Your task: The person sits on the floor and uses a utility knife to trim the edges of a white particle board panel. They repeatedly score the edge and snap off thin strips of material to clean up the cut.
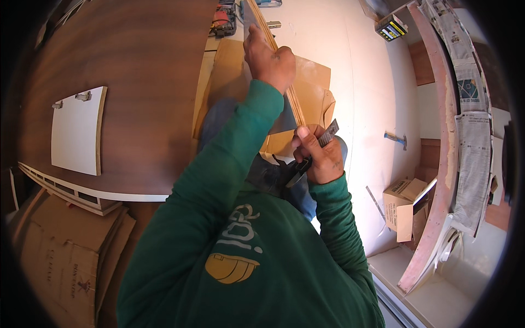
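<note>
A board [297, 109] with a layered plywood edge stands on its side in front of me, running from my lap toward the top of the view. My left hand [269, 60] grips it along its upper stretch, fingers over the far face. At the near end, my right hand [322, 156] is closed around a flat grey metal strip with markings [329, 133], like a steel rule or square blade. That hand's thumb rests at the board's end corner. Below the right fingers a dark part [299, 170] sticks out; whether it joins the strip is hard to tell.
Brown cardboard [314, 76] lies under the board. A large brown panel [147, 98] fills the left, bearing a white hinged door piece [76, 131]. A hammer [395, 139], an open carton [402, 208] and a black-yellow box [391, 27] lie rightward. A tool case [223, 19] sits ahead.
</note>
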`<state>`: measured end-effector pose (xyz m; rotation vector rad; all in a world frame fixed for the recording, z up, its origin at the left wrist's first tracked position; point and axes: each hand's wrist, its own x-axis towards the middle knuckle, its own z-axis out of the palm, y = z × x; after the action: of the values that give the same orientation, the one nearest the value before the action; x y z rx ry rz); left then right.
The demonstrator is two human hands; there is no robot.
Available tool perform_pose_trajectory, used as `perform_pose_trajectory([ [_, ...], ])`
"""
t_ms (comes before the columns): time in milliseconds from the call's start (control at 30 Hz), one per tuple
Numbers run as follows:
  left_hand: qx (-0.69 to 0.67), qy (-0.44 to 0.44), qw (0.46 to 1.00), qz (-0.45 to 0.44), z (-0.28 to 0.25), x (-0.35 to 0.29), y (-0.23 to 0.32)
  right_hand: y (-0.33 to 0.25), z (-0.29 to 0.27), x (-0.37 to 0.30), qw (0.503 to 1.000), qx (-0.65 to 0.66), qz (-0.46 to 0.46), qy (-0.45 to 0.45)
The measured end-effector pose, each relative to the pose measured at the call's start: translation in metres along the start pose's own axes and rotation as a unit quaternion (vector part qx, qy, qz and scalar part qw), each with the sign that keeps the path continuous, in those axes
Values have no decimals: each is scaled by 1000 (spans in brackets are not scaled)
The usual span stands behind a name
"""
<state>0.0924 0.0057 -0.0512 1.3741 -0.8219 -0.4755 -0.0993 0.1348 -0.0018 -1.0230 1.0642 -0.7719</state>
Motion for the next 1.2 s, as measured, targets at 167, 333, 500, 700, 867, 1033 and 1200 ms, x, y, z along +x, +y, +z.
perform_pose_trajectory([
  [167, -2, 4, 1000, -7, 4, 0, 1, -8, -4, 0, 1000, -21, 13, -4],
  [333, 14, 0, 1000, -6, 3, 2, 4, -3, 0, -1, 999, 42, 23, -3],
  [500, 30, 3, 1000, -6, -1, 3, 4, 9, 0, -7, 999, 40, 25, 2],
  [700, 10, -4, 1000, -16, 7, 14, 8, 74, -44, -41, 994, 59, 77, 47],
  [867, 14, -26, 999, -22, 11, 9, -2, 37, -52, -50, 992, 36, 122, 16],
  [1033, 45, -25, 997, -51, 9, 8, 8, -23, -77, -64, 982, -173, 15, 78],
  [1200, -29, -124, 972, -195, -22, 18, 1, -64, -90, -60, 959, -206, -99, 169],
])
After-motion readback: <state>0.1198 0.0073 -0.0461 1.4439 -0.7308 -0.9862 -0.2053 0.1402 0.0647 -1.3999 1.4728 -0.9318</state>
